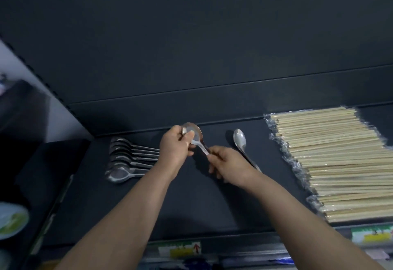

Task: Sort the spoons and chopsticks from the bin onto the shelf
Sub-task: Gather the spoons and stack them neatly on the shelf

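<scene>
Above the middle of the dark shelf (191, 206), both hands hold a metal spoon (196, 134). My left hand (175, 147) grips it at the bowl, and my right hand (228, 163) pinches its handle end. A row of several metal spoons (125, 159) lies to the left, handles pointing right. One single spoon (240, 140) lies on the shelf just right of my hands, its handle partly hidden under my right hand. Several packs of pale wooden chopsticks (331, 163) in clear plastic lie stacked at the right. The bin is not in view.
The shelf's back wall (212, 103) rises behind the hands. Price labels (180, 250) run along the front edge. A white and green plate (10, 220) shows at the lower left, beyond the shelf's side.
</scene>
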Demonstrator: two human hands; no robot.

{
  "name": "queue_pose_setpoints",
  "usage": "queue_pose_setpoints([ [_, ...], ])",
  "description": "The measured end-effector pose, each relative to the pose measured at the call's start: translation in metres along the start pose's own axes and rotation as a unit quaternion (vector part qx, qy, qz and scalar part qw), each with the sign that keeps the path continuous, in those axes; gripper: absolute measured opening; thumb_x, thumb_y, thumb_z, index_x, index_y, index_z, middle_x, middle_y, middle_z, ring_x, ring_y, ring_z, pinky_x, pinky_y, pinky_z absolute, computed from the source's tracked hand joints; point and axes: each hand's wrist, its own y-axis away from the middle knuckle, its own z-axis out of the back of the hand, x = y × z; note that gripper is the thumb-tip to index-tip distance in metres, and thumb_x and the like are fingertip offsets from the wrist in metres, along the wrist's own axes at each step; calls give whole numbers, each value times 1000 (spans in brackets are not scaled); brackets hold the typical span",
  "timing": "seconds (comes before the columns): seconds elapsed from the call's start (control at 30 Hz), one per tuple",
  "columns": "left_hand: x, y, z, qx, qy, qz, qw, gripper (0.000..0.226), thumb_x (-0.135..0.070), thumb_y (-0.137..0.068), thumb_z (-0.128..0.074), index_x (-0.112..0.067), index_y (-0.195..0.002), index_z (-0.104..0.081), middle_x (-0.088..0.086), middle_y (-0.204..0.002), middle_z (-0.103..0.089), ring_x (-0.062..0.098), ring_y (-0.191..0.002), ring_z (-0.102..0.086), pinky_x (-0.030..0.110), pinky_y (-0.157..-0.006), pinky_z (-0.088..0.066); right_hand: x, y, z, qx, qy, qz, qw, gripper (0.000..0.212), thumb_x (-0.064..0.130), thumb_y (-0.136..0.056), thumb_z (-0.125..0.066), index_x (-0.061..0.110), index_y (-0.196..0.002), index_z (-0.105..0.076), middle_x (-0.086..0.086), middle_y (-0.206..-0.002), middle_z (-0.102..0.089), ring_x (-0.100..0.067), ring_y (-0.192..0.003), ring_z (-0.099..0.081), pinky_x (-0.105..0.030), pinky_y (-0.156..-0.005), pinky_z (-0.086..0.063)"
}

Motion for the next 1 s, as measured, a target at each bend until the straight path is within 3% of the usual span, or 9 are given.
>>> queue_pose_setpoints([
  [0.1, 14, 6, 35, -30, -148, -45, 988, 14, -17, -91, -59, -28, -84, -55, -8, -88, -66, 15, -86, -63, 28, -66, -47, 8, -9, -18, -53, 181, 34, 981, 24, 29, -100, -41, 24, -109, -62, 1, -90, -62, -23, -91, -59, -33, -77, -47],
  [0.17, 23, 15, 60, -51, -229, -48, 971, 7, -20, -91, -58, -26, -90, -57, -17, -82, -60, 12, -85, -57, 27, -70, -38, 17, -13, -34, -49, 206, 49, 976, 27, 30, -100, -40, 27, -116, -62, -1, -99, -58, -25, -99, -57, -35, -83, -47],
  [0.3, 47, 31, 109, -119, -290, -19, 950, 3, -26, -90, -59, -27, -88, -58, -19, -75, -57, 11, -82, -56, 28, -69, -38, 39, -20, -73, -49, 239, 92, 965, 28, 27, -98, -46, 31, -121, -62, 1, -115, -58, -21, -110, -55, -34, -90, -47],
  [0.4, 66, 38, 139, -146, -312, -16, 939, 4, -29, -88, -64, -27, -91, -63, -17, -79, -64, 17, -87, -60, 34, -71, -49, 53, -22, -100, -46, 258, 106, 959, 22, 29, -95, -51, 29, -112, -66, 3, -113, -61, -21, -107, -57, -32, -85, -47],
  [0.57, 86, 42, 158, -164, -343, -27, 924, 17, -29, -84, -72, -22, -97, -64, -4, -89, -67, 20, -93, -58, 35, -71, -50, 59, -25, -127, -76, 316, 104, 940, 15, 24, -92, -52, 24, -94, -67, 3, -102, -65, -22, -96, -61, -31, -77, -48],
  [0.73, 90, 37, 161, -173, -364, -29, 915, 21, -25, -83, -73, -19, -96, -59, -1, -96, -60, 20, -96, -57, 36, -72, -50, 58, -26, -132, -122, 326, 98, 932, 14, 32, -92, -54, 28, -96, -66, 7, -102, -60, -19, -98, -58, -29, -74, -46],
  [0.87, 78, 31, 148, -160, -368, -84, 912, 17, -21, -84, -69, -21, -100, -61, -4, -102, -61, 18, -100, -55, 30, -71, -43, 52, -18, -125, -184, 345, 125, 912, 11, 35, -89, -59, 31, -90, -69, 9, -92, -61, -16, -96, -54, -27, -67, -42],
  [1.0, 62, 25, 118, -113, -382, -148, 905, 15, -20, -86, -65, -23, -100, -63, -6, -104, -62, 16, -104, -55, 30, -78, -46, 29, -9, -98, -258, 348, 94, 896, 7, 21, -80, -71, 26, -85, -73, 3, -81, -65, -24, -82, -60, -32, -62, -47],
])
